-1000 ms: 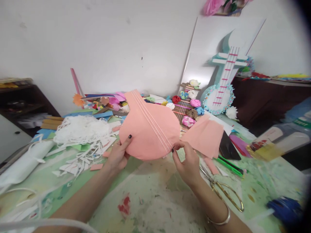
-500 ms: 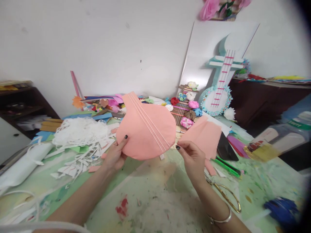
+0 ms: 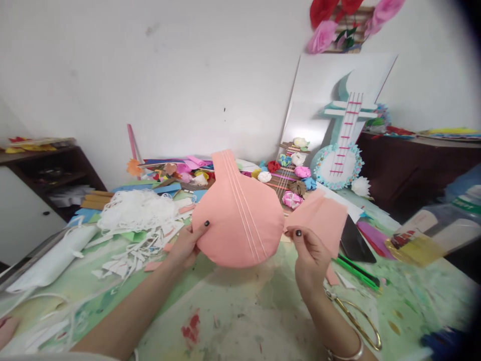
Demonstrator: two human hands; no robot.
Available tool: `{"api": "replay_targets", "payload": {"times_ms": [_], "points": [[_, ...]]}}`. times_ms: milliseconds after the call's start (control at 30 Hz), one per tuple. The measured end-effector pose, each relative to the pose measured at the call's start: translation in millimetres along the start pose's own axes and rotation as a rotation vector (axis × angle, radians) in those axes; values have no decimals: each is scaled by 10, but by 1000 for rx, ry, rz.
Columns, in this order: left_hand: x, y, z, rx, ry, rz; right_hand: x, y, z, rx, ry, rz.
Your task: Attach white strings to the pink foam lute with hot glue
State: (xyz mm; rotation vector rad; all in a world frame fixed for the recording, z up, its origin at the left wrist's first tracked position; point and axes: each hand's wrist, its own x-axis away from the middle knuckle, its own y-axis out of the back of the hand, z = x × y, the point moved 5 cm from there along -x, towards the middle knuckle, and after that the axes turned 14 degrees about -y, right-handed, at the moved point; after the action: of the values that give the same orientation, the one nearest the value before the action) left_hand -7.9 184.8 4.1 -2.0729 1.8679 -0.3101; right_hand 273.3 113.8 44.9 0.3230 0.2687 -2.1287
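Note:
My left hand [image 3: 188, 244] grips the left edge of a pink paper-covered lute model [image 3: 221, 228], thumb on the front and fingers behind. The model has a round body and a short neck pointing up. Thin white strings [image 3: 241, 210] run from the neck down to the lower edge. Just off its right edge is my right hand [image 3: 310, 255], thumb and forefinger pinched together. Whatever lies in that pinch is too small to make out. Behind the right hand lies a sheet of pink paper [image 3: 319, 218].
Gold-handled scissors [image 3: 356, 318], a green cutter [image 3: 358, 272] and a black phone [image 3: 358, 240] lie at the right. White string [image 3: 137, 210] and paper scraps [image 3: 131, 253] are heaped left. A blue-and-white lute model [image 3: 340, 145] leans at the back, near a plastic bottle [image 3: 432, 225].
The lute model has turned so its neck points more upright, and the view has shifted. My right hand stays pinched, slightly farther from the model's edge.

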Motion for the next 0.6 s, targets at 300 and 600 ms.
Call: {"api": "replay_targets", "payload": {"times_ms": [300, 600], "points": [[114, -161, -21, -31, 4, 222, -135, -140, -225, -84, -346, 105], [55, -47, -63, -184, -161, 237, -98, -163, -455, -262, -517, 127]]}}
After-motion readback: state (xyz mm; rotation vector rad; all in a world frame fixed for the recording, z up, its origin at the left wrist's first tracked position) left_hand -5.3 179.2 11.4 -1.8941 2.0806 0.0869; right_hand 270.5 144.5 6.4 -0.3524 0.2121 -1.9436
